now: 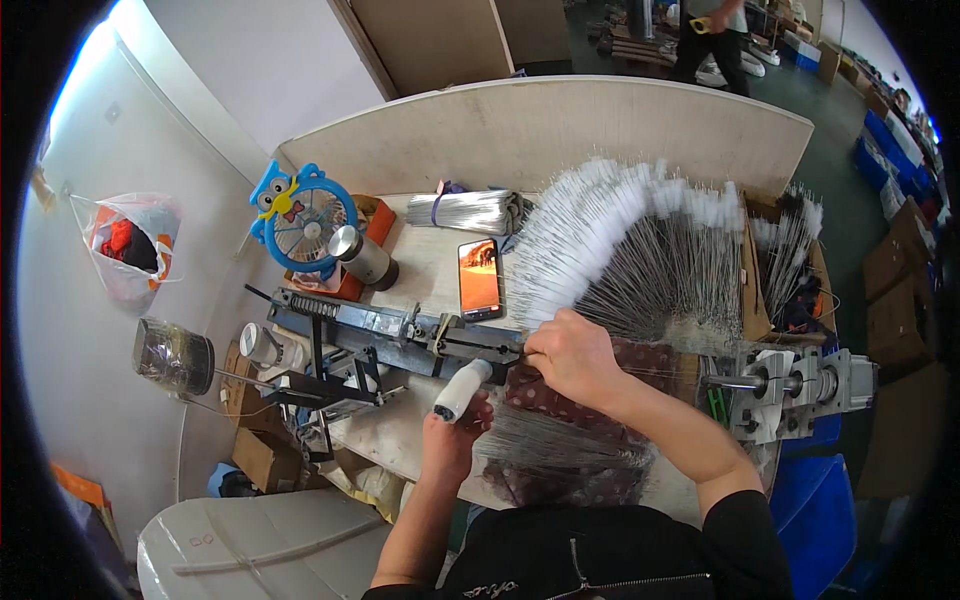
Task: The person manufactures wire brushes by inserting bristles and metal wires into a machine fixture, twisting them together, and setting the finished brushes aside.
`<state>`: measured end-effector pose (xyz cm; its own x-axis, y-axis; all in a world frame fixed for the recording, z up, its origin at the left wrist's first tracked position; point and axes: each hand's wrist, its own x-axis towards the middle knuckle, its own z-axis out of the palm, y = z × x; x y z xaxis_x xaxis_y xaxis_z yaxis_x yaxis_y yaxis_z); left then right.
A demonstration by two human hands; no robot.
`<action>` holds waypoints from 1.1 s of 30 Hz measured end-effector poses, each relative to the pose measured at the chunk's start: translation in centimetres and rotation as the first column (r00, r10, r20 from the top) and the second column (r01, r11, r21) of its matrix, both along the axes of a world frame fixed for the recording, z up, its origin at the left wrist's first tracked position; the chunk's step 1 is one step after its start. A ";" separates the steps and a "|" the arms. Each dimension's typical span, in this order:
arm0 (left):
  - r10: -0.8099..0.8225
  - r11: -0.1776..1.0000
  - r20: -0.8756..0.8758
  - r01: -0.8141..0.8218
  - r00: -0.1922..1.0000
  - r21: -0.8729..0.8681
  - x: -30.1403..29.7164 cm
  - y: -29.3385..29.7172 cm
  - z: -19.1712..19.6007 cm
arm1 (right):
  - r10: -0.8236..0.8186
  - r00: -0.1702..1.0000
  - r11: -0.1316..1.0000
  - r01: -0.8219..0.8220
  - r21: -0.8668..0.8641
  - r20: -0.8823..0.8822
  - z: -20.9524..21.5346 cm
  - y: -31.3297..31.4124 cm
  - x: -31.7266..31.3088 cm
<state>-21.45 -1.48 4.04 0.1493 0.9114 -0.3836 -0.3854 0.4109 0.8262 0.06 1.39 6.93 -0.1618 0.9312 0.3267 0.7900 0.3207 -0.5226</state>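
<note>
My left hand (pixel 452 440) is curled at the lower end of a white cylindrical handle (pixel 464 386), which sticks up from a long metal bench machine (pixel 390 328). With fingers pinched together, my right hand (pixel 575 358) is at the machine's right end; whatever lies between the fingertips is too small or hidden to make out. Beyond that hand fans a big pile of thin wires with white bristly tips (pixel 590 235). More bare thin wires (pixel 565 440) lie on a dark red dotted cloth (pixel 645 360) close to my body.
Past the machine are a blue fan (pixel 308 228), a metal tumbler (pixel 362 257), a phone (pixel 480 280) and a wrapped wire bundle (pixel 465 212). At right stand a metal shaft unit (pixel 795 392), a cardboard box (pixel 760 290) and a blue bin (pixel 815 515). A person (pixel 715 40) is beyond the partition (pixel 560 120).
</note>
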 end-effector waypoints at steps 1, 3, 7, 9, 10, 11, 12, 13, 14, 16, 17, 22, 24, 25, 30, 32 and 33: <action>0.018 0.995 0.031 -0.015 0.999 -0.100 0.5 0.5 0.3 | -0.006 1.000 1.000 0.006 0.001 0.004 0.0 0.0 -0.1; -0.035 0.994 0.100 0.045 0.994 -0.104 2.5 0.7 1.1 | -0.008 1.000 1.000 0.008 0.021 0.006 0.2 0.0 -0.3; -0.259 0.870 -0.852 0.493 0.456 -0.001 3.1 2.0 -1.9 | -0.014 0.998 1.000 0.014 -0.002 0.055 1.1 -0.4 -0.6; -0.241 0.868 -0.880 0.497 0.409 -0.007 3.0 2.3 -1.5 | -0.009 0.996 1.000 0.007 0.013 0.090 1.3 -0.6 -0.7; -0.266 0.868 -0.835 0.497 0.482 0.011 3.0 2.2 -1.5 | -0.013 0.996 1.000 0.012 0.013 0.093 1.3 -0.8 -0.6; -0.284 0.868 -0.783 0.496 0.553 0.035 3.5 2.5 -1.5 | -0.002 0.994 0.999 -0.003 0.049 0.109 1.3 -0.8 -0.1; -0.278 0.868 -0.785 0.494 0.553 0.041 3.4 2.5 -2.5 | 0.016 0.993 0.996 -0.026 0.084 0.121 1.3 -0.9 0.0; -0.269 0.890 -0.621 0.436 0.736 0.131 3.4 2.3 -4.4 | 0.017 0.993 0.995 -0.028 0.091 0.119 1.4 -0.9 0.2; -0.252 0.911 -0.417 0.359 0.873 0.200 3.9 1.9 -5.7 | 0.028 0.996 0.987 -0.042 0.157 0.090 1.7 -1.3 0.4; -0.130 0.966 -0.120 0.153 0.984 0.209 6.8 0.5 -2.0 | 0.038 0.998 0.975 -0.050 0.217 0.059 2.3 -2.6 1.2; -0.160 0.984 0.032 0.157 0.987 0.080 7.1 0.2 -2.3 | 0.043 0.998 0.972 -0.054 0.228 0.051 3.1 -3.6 1.5; -0.248 0.877 -0.574 0.433 0.780 0.209 6.0 1.1 -3.5 | 0.138 0.990 0.979 -0.142 0.148 0.036 0.0 -6.2 2.3; -0.231 0.769 -0.757 0.592 0.611 0.242 5.0 1.8 -4.2 | 0.130 0.991 0.968 -0.136 0.211 0.045 -2.6 -5.7 2.0; -0.266 0.768 -0.733 0.598 0.626 0.232 5.2 1.8 -3.5 | 0.096 0.994 0.958 -0.105 0.266 0.048 -4.6 -4.4 2.2; -0.028 0.993 -0.323 0.063 0.946 0.099 -2.4 0.9 -5.0 | 0.030 0.996 0.980 -0.045 0.193 0.079 -6.5 -3.1 1.5; 0.362 0.930 -0.129 -0.367 0.923 -0.015 -9.4 -1.1 -7.2 | 0.010 0.998 0.997 -0.016 0.080 0.067 -6.7 -3.0 1.4; 0.518 0.844 -0.207 -0.535 0.830 -0.033 -12.5 -1.8 -7.7 | -0.008 0.998 0.999 0.005 0.041 0.069 -6.4 -3.0 1.4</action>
